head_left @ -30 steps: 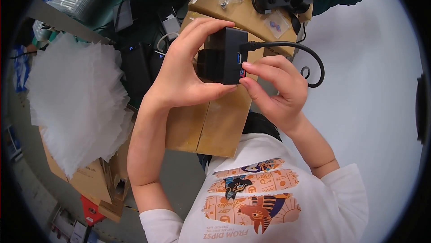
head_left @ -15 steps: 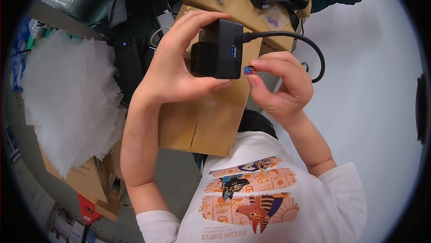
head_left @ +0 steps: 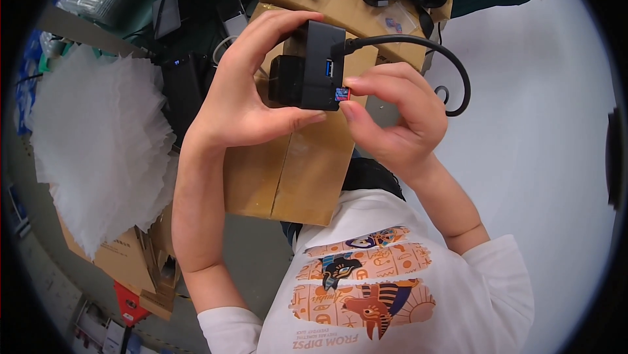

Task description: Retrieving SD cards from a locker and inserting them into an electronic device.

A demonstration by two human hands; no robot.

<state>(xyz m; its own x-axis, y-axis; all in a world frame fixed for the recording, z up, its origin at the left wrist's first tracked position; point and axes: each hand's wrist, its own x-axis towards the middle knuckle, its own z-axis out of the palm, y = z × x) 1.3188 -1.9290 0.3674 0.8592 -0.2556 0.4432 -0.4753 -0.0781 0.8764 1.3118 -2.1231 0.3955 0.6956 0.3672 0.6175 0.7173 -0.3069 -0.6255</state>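
Closest to the camera is the person's own white printed T-shirt (head_left: 386, 288), both bare forearms rising from it. The left hand (head_left: 245, 102) wraps round a boxy black plastic adapter hub (head_left: 311, 66), thumb underneath and fingers curled over the top, so the side with the blue port faces right, looks like to keep that face steady and open. The right hand (head_left: 392, 122) pinches a tiny red-and-blue memory card (head_left: 341, 94) between thumb and forefinger, its edge touching the hub's right side, just below the port. The hub's thick black cable (head_left: 432, 59) loops off right. Behind the hands sits a brown cardboard box (head_left: 294, 171); left of it, a stack of white foam sheets (head_left: 98, 144).
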